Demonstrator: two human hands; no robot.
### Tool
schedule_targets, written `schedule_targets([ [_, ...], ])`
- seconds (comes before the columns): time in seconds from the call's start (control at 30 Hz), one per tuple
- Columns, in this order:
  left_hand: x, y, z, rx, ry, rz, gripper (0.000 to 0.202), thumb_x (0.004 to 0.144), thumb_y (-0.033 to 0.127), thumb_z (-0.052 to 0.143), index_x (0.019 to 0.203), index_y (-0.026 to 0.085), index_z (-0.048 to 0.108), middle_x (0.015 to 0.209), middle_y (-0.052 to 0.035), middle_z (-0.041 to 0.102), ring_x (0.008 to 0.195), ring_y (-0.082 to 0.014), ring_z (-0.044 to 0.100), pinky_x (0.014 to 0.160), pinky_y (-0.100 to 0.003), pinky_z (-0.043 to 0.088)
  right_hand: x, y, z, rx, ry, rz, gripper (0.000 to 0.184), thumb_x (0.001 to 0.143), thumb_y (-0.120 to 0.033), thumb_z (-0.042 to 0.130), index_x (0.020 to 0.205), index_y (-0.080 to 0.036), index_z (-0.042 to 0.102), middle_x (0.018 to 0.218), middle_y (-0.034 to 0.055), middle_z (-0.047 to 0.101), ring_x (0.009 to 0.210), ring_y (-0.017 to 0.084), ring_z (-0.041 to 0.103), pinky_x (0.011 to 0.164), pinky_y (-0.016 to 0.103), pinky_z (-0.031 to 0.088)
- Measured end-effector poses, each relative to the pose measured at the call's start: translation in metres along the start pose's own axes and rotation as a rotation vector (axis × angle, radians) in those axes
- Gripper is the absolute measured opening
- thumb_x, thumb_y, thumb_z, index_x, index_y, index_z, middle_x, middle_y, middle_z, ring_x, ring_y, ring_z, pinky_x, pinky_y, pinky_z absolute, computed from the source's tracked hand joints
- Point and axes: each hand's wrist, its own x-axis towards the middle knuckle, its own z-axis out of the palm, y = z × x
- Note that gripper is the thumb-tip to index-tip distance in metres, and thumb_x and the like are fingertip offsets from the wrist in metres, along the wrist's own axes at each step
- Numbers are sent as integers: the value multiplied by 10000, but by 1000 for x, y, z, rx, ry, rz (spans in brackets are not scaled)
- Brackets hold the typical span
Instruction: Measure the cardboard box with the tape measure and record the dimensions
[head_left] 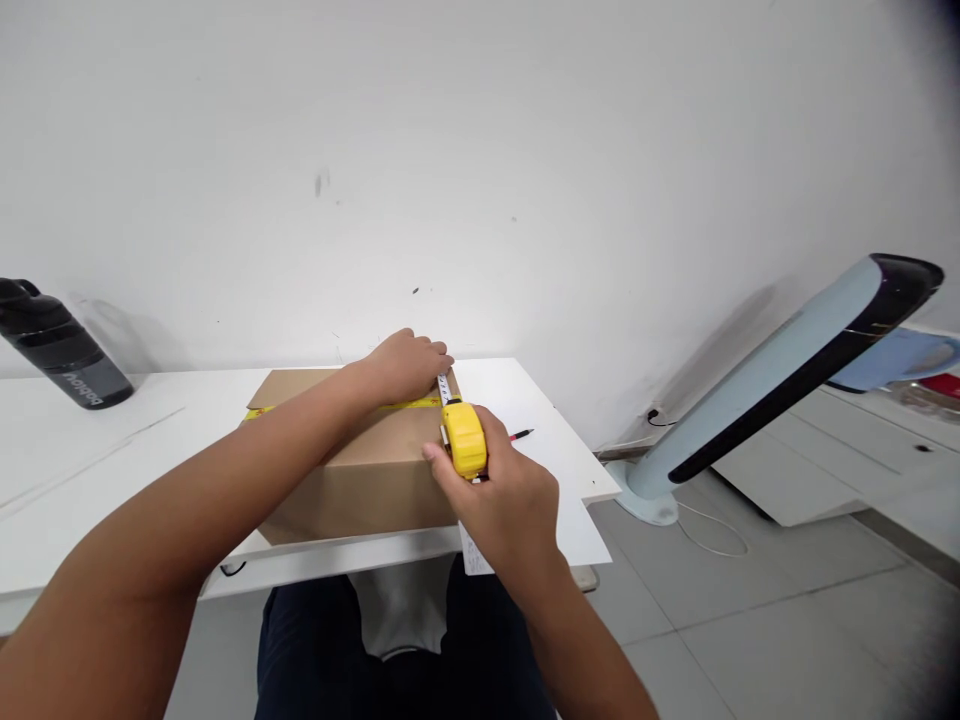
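A closed cardboard box (375, 500) with yellow tape (409, 404) across its top sits at the table's front edge. In my right hand (519, 495) is a yellow tape measure (466, 440), its case gripped between thumb and fingers over the box's right side. From the case a short white blade (445, 387) runs away from me along the top's right edge. My left hand (407, 366) reaches across the box to its far right corner, fingers curled down at the blade's end. The hooked tip itself is hidden under those fingers.
A red and black pen (521, 434) and white paper (574, 525) lie right of the box on the white table (67, 470). Far left stands a dark bottle (67, 350). A tower fan (765, 385) rises from the floor at right, near a white cabinet (810, 460).
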Motion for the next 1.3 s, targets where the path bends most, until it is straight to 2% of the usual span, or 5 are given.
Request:
schedule_targets([
  [0.2,-6,-4,2,-297,-121,-63,543,919,276,408,1458,270,476,1506,-55,526,1323,-255,523,1068,-344,404,5,0,0,49,27,24,515,881,-551,611,1173,-138,709,590,18,715,487,211,663,486,277,383],
  [0.6,-15,3,-17,-647,-322,-170,630,961,608,229,1172,234,691,1333,-74,676,1225,-284,607,1017,-376,482,16,2,0,53,-127,116,454,879,-493,627,1217,-196,684,656,8,748,566,228,694,518,266,363],
  [0.73,-10,-3,-7,-598,-249,-174,590,948,569,370,1467,301,457,1605,-24,409,1454,-258,380,1176,-381,305,17,1,-1,49,-139,116,424,878,-504,626,1163,-199,703,634,11,737,550,221,681,512,257,342],
  [0.9,-5,-15,6,-589,-193,-181,740,921,641,406,1563,302,269,1504,-65,536,1320,-233,525,1076,-334,396,11,2,0,21,-64,63,440,881,-523,609,1133,-179,720,574,10,704,499,209,652,494,257,329],
  [1.3,4,-27,15,-580,-87,-295,600,790,769,534,998,221,662,1054,-73,731,912,-245,649,744,-326,470,-18,1,-16,121,-47,114,523,863,-570,614,1222,-193,669,669,15,751,489,205,662,492,279,441],
])
